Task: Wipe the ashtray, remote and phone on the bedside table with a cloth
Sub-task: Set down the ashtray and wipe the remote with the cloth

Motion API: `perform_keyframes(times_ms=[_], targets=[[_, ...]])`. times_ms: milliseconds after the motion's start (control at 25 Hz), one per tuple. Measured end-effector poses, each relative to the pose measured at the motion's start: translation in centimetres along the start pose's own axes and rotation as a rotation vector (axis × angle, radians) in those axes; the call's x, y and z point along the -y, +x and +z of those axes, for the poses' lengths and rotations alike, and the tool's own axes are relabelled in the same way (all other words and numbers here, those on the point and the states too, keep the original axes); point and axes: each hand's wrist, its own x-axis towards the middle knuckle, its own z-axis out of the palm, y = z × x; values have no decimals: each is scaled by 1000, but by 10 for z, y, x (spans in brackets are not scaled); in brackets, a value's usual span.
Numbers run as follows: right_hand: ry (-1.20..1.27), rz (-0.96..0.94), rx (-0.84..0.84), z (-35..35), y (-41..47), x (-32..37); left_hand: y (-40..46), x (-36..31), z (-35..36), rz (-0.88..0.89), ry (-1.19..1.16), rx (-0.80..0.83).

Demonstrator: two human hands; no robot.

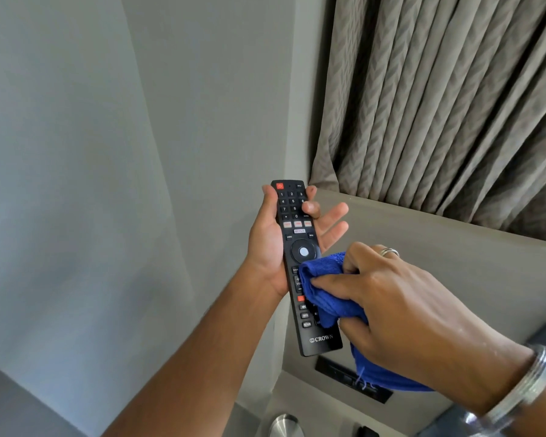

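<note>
You're on the remote step. Your left hand [267,244] cradles the remote [300,263] face up, lifted in front of the wall; your right hand [401,307] is closed on the blue cloth [325,291], pressed to the lower buttons. Next, I judge, sweep toward the number keys, then turn it over. The ashtray isn't identifiable; no container contents show.

One remote [301,263]; one blue cloth [331,298]; two hands, left [271,244] and right [407,313]; one curtain [448,102].
</note>
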Motion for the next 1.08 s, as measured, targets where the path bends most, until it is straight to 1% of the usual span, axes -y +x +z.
perform_keyframes(times_ms=[120, 240, 400, 520, 600, 720, 880, 1000, 1080], targets=[[-34, -13, 43, -3, -4, -3, -2, 8, -4, -37, -43, -3], [-120, -44, 110, -4, -10, -4, -5, 16, -8, -77, -80, -12], [-203, -2, 80, -13, -15, -15, -7, 5, -9, -122, -186, 14], [-82, 60, 11, -20, -18, -13, -6, -3, -8, -93, -138, 16], [-6, 48, -29, -19, -17, -4, -8, -1, -6, -69, -65, 14], [46, 15, -27, -11, -12, 10, -9, 3, 0, -51, -15, 22], [118, 3, 3, 0, -12, 14, -12, -1, -1, -3, -50, -19], [115, -32, 31, 0, -17, 11, -16, 2, -4, 5, -82, -57], [110, -1, 18, -4, -19, 4, -16, 1, -4, 14, -93, -65]])
